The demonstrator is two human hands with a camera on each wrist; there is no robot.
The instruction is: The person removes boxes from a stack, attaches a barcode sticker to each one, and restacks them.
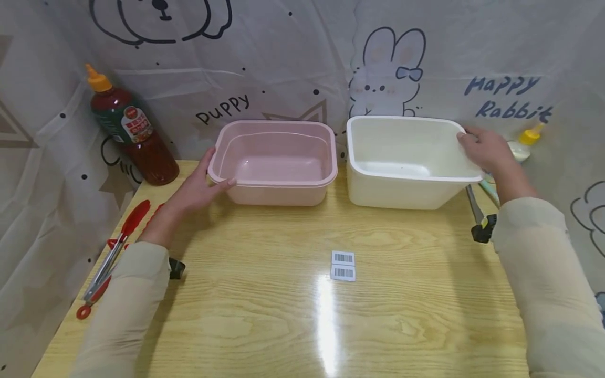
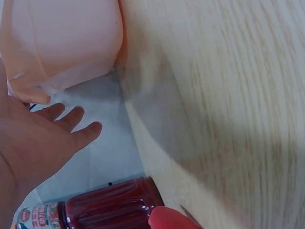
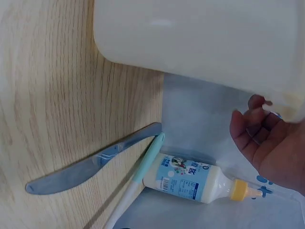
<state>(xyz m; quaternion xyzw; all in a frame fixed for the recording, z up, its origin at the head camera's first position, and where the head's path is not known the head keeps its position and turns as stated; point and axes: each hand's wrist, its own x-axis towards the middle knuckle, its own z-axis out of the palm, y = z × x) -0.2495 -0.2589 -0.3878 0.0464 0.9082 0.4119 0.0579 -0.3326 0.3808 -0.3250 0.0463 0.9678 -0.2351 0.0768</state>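
Observation:
A pink plastic basin (image 1: 279,194) stands at the back of the table, left of a white plastic bin (image 1: 402,191). At the basin's front left corner my left hand (image 1: 196,184) touches the rim, thumb along the front and fingers along the side. The left wrist view shows this hand's (image 2: 43,138) other fingers extended beneath the rim, off the basin's wall (image 2: 71,43). My right hand (image 1: 489,152) grips the right rim of the white bin, thumb over the edge. Its curled fingers (image 3: 257,112) show under the rim in the right wrist view.
A red sauce bottle (image 1: 134,136) and red-tipped tongs (image 1: 111,260) lie left. Two barcode labels (image 1: 343,266) are on the wooden table (image 1: 264,294). Right of the bin are a knife (image 3: 95,162), a mint-and-white handle (image 3: 138,179) and a glue bottle (image 3: 186,179). A printed curtain (image 1: 293,63) hangs behind.

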